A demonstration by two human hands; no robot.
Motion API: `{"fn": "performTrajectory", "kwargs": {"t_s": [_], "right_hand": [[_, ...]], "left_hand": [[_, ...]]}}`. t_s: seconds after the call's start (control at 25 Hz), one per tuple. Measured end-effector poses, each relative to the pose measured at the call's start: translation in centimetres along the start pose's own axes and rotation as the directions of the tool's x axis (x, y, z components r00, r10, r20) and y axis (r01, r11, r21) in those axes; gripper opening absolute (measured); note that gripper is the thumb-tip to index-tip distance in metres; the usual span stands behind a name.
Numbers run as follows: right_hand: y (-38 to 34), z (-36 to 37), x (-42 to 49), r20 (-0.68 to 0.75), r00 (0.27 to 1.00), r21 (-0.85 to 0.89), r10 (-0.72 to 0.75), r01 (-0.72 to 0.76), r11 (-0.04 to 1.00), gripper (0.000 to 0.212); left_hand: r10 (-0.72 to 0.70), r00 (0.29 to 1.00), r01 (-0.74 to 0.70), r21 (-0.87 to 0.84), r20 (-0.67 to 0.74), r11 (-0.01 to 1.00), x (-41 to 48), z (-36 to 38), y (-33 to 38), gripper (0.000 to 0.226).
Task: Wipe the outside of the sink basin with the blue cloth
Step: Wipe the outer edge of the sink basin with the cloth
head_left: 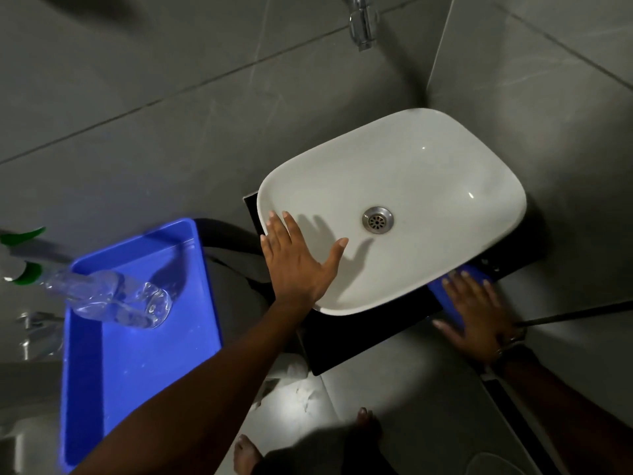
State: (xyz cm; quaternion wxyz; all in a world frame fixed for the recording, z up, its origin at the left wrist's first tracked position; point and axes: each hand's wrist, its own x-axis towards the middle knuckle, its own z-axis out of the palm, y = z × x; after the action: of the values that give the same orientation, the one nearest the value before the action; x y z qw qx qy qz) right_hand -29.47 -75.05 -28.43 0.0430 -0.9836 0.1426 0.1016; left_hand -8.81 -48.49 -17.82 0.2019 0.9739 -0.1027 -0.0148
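Observation:
A white sink basin (411, 173) with a metal drain (377, 219) sits on a black counter (370, 334) in the corner. My left hand (296, 258) lies flat on the basin's near left rim, fingers spread, holding nothing. My right hand (476, 320) presses the blue cloth (474, 273) against the outside of the basin at its near right side, palm flat over it. Most of the cloth is hidden under that hand.
A blue plastic tray (137, 354) stands to the left with a clear spray bottle (113, 298) lying across it. A chrome tap (361, 22) sticks out of the grey tiled wall above the basin. My bare feet (246, 454) stand on the tiled floor below.

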Motion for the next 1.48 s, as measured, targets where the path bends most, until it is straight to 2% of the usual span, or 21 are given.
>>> {"fn": "performTrajectory", "kwargs": {"t_s": [0.08,0.2,0.32,0.4,0.52,0.6,0.64,0.76,0.88,0.96,1.04,1.08,1.16,1.2,1.24,1.28,1.32,1.36,1.4,1.44,1.48], "right_hand": [[4.3,-0.9,2.2,-0.052,0.980,0.058,0.190,-0.187,0.981,0.089],[7.5,-3.1,5.0,0.001,0.965,0.156,0.261,-0.258,0.953,0.092],[4.9,-2.9,4.6,-0.011,0.918,0.160,0.397,-0.391,0.906,0.095],[1.1,-1.7,2.8,-0.011,0.911,0.198,0.413,-0.402,0.894,0.098],[-6.9,0.1,-1.0,-0.084,0.948,0.315,0.308,-0.268,0.910,0.102],[-12.9,1.1,-3.3,-0.137,0.974,0.359,0.182,-0.122,0.925,0.103],[-16.0,1.4,-4.3,-0.115,0.988,0.364,0.106,-0.057,0.930,0.106],[-23.3,2.4,-6.3,-0.045,0.994,0.328,-0.100,0.109,0.938,0.116],[-24.7,1.9,-6.8,-0.012,0.967,0.202,-0.253,0.250,0.947,0.117],[-23.7,0.8,-6.5,0.005,0.958,0.128,-0.288,0.285,0.950,0.102],[-23.7,-0.1,-6.4,0.000,0.954,0.050,-0.299,0.298,0.953,0.076],[-24.0,-0.3,-6.2,-0.044,0.954,0.018,-0.297,0.298,0.954,0.063],[-24.9,-1.0,-6.2,-0.117,0.951,-0.012,-0.286,0.286,0.958,0.051],[-25.1,-1.5,-6.4,-0.143,0.951,-0.004,-0.274,0.277,0.961,0.052],[-25.5,-2.0,-6.4,-0.163,0.948,0.066,-0.272,0.285,0.956,0.056],[-26.0,-3.0,-6.3,-0.174,0.958,0.225,-0.226,0.262,0.938,0.053],[-26.7,-4.4,-6.1,-0.143,0.983,0.465,-0.112,0.167,0.869,0.046],[-27.8,-5.9,-5.9,-0.043,0.999,0.722,0.022,0.016,0.691,0.038],[-28.8,-7.1,-5.7,0.097,0.991,0.899,0.095,-0.128,0.418,0.032],[-30.1,-8.2,-5.3,0.226,0.971,0.962,0.077,-0.235,0.142,0.028],[-31.7,-9.1,-4.9,0.316,0.949,0.947,0.001,-0.316,-0.063,0.028]], "left_hand": [[-0.001,1.000,0.000,0.015,0.011,1.000,0.0,-0.1,0.2,0.114],[0.016,1.000,-0.015,0.042,-0.014,0.999,-0.1,0.2,0.2,0.114],[0.001,1.000,-0.002,0.024,0.012,1.000,0.1,-0.1,0.1,0.114],[0.014,1.000,-0.014,0.023,-0.008,1.000,0.0,-0.1,0.2,0.113],[0.032,0.999,-0.032,0.000,-0.008,0.999,-0.1,-0.2,0.1,0.114],[0.035,0.999,-0.035,-0.016,-0.004,0.999,-0.1,-0.2,0.1,0.115],[0.035,0.999,-0.035,-0.017,-0.009,0.999,0.0,-0.1,0.1,0.116],[0.044,0.999,-0.044,-0.022,0.000,0.999,0.1,0.0,-0.3,0.117],[0.130,0.990,-0.128,-0.037,0.057,0.991,-0.2,-0.5,-0.8,0.117],[0.222,0.966,-0.212,-0.085,0.135,0.974,-0.5,-1.2,-1.6,0.116],[0.271,0.948,-0.238,-0.195,0.168,0.952,-2.1,-2.4,-3.2,0.113],[0.306,0.942,-0.266,-0.244,0.141,0.933,-3.6,-3.0,-4.3,0.110],[0.360,0.929,-0.314,-0.337,0.083,0.888,-7.1,-4.4,-7.0,0.101],[0.352,0.932,-0.290,-0.406,0.085,0.867,-8.8,-5.0,-8.2,0.096],[0.304,0.945,-0.207,-0.501,0.118,0.840,-10.3,-5.8,-9.6,0.091],[0.238,0.954,-0.084,-0.598,0.184,0.797,-11.4,-6.7,-11.2,0.084],[0.191,0.946,0.035,-0.670,0.261,0.742,-12.2,-7.6,-12.9,0.079],[0.165,0.925,0.148,-0.723,0.343,0.675,-12.9,-8.3,-14.5,0.076],[0.153,0.887,0.272,-0.760,0.436,0.590,-13.4,-8.9,-16.0,0.073],[0.143,0.843,0.398,-0.781,0.518,0.482,-13.7,-9.6,-17.5,0.067],[0.150,0.800,0.500,-0.783,0.581,0.369,-13.9,-10.4,-19.2,0.055]]}}
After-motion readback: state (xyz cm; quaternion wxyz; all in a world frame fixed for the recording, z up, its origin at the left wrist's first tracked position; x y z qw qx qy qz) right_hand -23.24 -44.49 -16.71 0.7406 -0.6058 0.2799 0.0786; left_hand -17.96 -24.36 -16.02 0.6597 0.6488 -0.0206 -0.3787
